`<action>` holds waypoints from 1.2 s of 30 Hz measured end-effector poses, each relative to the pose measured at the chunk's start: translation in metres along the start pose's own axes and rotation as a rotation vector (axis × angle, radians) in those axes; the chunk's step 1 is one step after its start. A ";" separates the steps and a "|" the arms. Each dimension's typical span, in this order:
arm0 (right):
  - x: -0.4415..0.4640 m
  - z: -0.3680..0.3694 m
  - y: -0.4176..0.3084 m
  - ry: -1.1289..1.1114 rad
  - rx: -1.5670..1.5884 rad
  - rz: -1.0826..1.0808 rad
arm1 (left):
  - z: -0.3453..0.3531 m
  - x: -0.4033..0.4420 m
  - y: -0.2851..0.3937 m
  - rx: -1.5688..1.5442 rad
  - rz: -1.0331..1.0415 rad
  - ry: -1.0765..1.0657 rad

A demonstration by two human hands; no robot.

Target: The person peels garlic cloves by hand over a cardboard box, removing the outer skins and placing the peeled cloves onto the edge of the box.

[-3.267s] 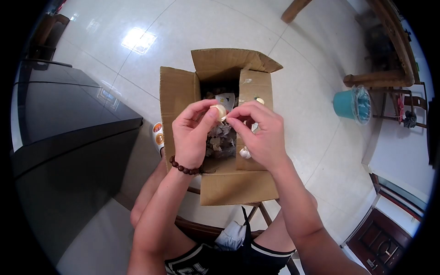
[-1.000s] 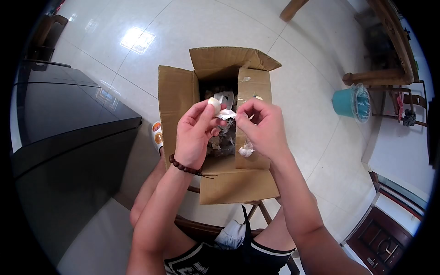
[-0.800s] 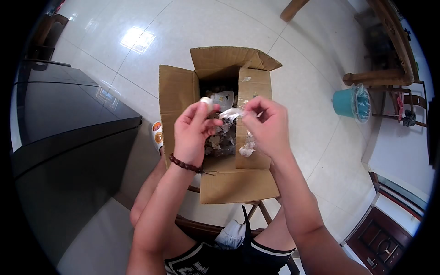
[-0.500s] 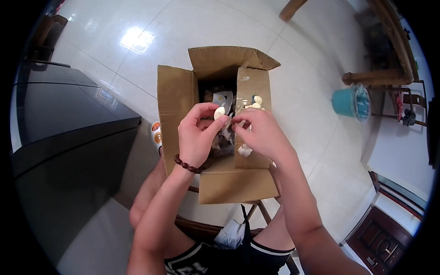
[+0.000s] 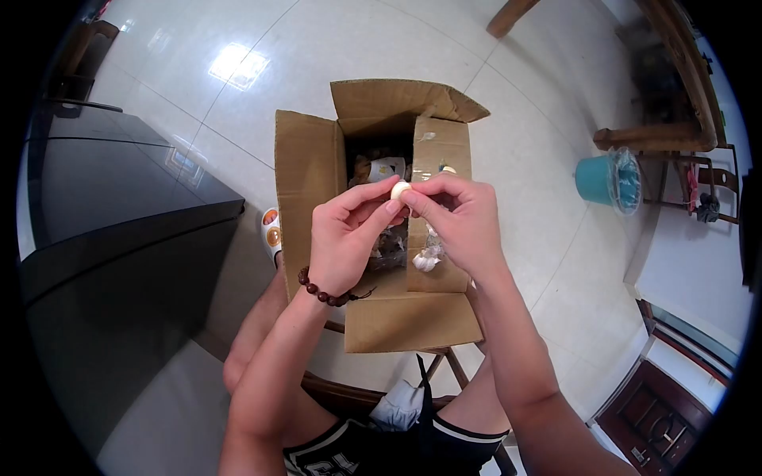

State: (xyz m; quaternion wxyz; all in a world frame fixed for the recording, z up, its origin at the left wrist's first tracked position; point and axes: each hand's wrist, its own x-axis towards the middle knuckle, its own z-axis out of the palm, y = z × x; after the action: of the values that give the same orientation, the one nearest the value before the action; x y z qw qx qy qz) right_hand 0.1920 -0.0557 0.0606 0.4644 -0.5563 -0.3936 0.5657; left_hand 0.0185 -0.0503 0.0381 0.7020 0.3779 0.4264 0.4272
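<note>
A pale peeled garlic clove (image 5: pixel 401 190) is pinched between the fingertips of both hands, above the open cardboard box (image 5: pixel 309 170). My left hand (image 5: pixel 347 230), with a dark bead bracelet at the wrist, grips it from the left. From the right, the thumb and forefinger of my right hand (image 5: pixel 464 218) close on it. Under my right hand, a partly broken garlic bulb (image 5: pixel 427 259) lies on the box's right flap. Another peeled clove (image 5: pixel 449 169) shows on that flap just beyond the hand, which hides what lies around it.
Inside the box are a white printed piece (image 5: pixel 386 168) and papery scraps (image 5: pixel 390 244). The box rests at my knees. A glossy dark cabinet (image 5: pixel 135 198) stands at left, a teal lined bin (image 5: pixel 597 178) at right. Wooden furniture (image 5: pixel 663 136) stands behind the bin.
My right hand has come up and left onto the clove, which my left hand has shifted slightly right. Most of the cloves on the flap are now covered by my right hand.
</note>
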 end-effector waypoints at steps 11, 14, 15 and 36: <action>0.003 -0.002 0.002 -0.015 0.075 -0.055 | 0.001 -0.002 -0.001 -0.224 -0.002 -0.014; 0.001 0.006 -0.001 -0.006 0.089 -0.054 | 0.003 -0.001 0.003 -0.191 0.012 0.056; 0.001 0.008 -0.001 -0.007 0.089 -0.054 | 0.001 -0.002 0.002 -0.121 0.051 0.054; -0.002 0.009 -0.001 -0.032 0.132 -0.176 | 0.004 -0.001 0.006 -0.311 0.103 0.075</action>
State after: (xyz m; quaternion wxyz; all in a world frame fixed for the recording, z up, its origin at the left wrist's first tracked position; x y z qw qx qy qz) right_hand 0.1829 -0.0573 0.0625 0.5415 -0.4788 -0.4101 0.5562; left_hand 0.0205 -0.0496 0.0450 0.7127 0.2696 0.3612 0.5375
